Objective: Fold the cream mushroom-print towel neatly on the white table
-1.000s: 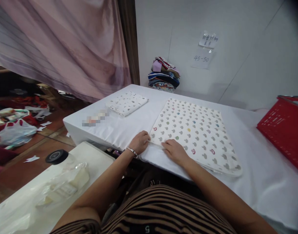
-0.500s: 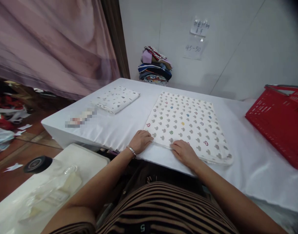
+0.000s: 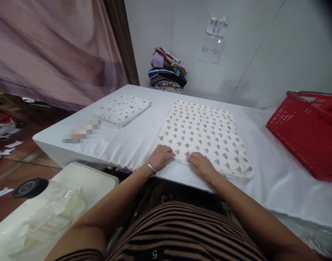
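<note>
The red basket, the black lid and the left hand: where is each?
Red basket [image 3: 304, 134]: head view, side wall.
Black lid [image 3: 30, 187]: head view, top.
Left hand [image 3: 160, 158]: head view, back.

"45-50" on lower wall sheet [image 3: 210, 55]; blurred handwriting on upper sheet [image 3: 217, 26]; "5" on striped shirt [image 3: 182, 232].

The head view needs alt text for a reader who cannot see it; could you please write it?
Two bare hands touch the near edge of a mushroom-print cloth on a white-covered table, between a smaller folded cloth and a red basket.
</note>
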A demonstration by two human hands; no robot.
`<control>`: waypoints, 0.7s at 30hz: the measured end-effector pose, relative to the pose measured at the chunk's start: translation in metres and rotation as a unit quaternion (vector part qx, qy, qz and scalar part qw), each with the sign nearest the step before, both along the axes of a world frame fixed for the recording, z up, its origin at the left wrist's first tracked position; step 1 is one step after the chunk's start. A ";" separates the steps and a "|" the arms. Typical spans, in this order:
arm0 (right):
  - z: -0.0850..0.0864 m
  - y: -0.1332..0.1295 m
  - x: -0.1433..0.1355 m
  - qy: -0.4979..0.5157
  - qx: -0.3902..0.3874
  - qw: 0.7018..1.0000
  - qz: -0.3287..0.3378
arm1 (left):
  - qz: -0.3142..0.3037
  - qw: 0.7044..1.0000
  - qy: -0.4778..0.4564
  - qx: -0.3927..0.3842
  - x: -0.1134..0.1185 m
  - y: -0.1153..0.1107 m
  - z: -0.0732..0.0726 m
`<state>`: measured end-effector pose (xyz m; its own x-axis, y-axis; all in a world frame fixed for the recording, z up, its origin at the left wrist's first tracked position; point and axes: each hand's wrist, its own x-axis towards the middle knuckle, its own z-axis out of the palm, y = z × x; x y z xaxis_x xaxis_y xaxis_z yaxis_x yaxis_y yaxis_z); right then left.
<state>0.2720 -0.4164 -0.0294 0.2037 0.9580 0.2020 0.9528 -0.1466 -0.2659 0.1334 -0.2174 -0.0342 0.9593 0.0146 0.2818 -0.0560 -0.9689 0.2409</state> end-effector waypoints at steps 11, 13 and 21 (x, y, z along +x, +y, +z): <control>-0.002 -0.004 -0.003 -0.058 -0.022 0.998 0.025 | -0.035 0.999 -0.017 0.010 -0.001 -0.002 -0.001; 0.000 -0.004 -0.004 -0.057 -0.027 0.998 0.021 | -0.047 0.999 -0.017 0.015 -0.001 -0.001 -0.001; 0.001 -0.007 0.000 -0.032 -0.032 0.999 0.006 | -0.046 0.997 -0.024 0.050 0.006 -0.001 -0.003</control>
